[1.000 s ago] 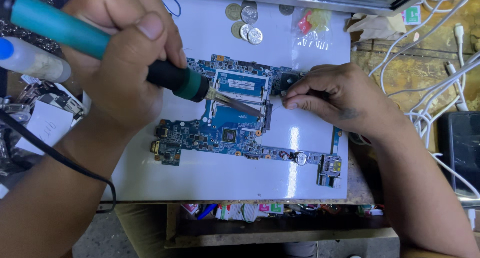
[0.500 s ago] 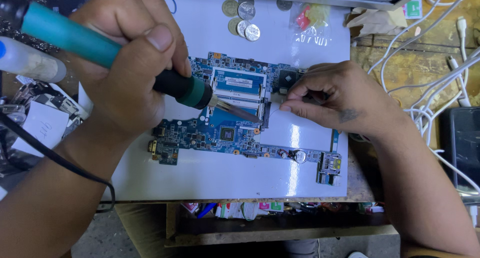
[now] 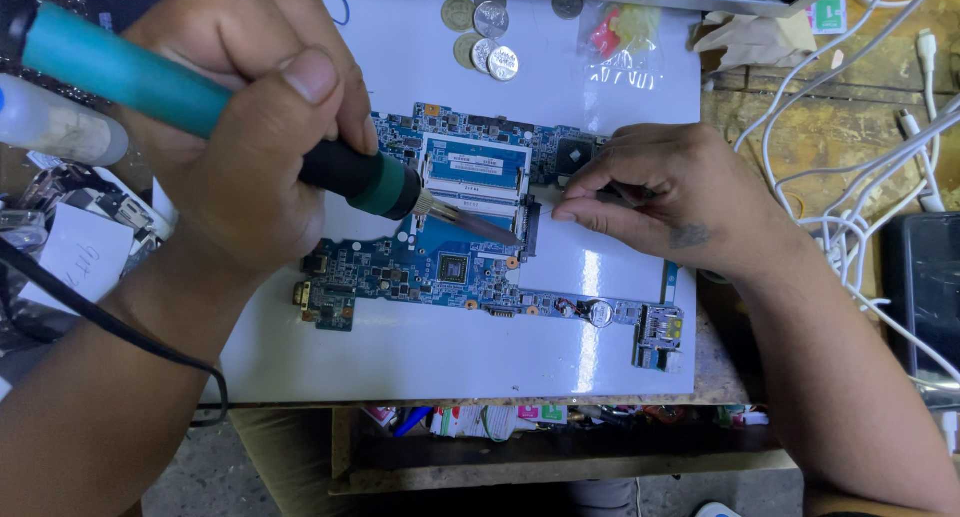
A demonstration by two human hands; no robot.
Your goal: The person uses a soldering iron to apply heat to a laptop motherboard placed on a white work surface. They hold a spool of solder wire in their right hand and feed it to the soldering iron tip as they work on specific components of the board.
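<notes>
Blue circuit board (image 3: 440, 267) lies mid-worktop on a white sheet (image 3: 420, 357). Soldering iron (image 3: 300, 147), clamped in left hand (image 3: 250, 147), has held its tip at the board's right edge: work continues. Right hand (image 3: 670, 202), fingers pinched together on something thin, touches just right.

A small clear plastic bag (image 3: 622, 39) holding red and yellow pieces lies at the top of the white board. A green-and-white rectangular label (image 3: 826, 13) sits at the upper right. A white paper tag (image 3: 70, 260) with handwriting lies at the left edge.
</notes>
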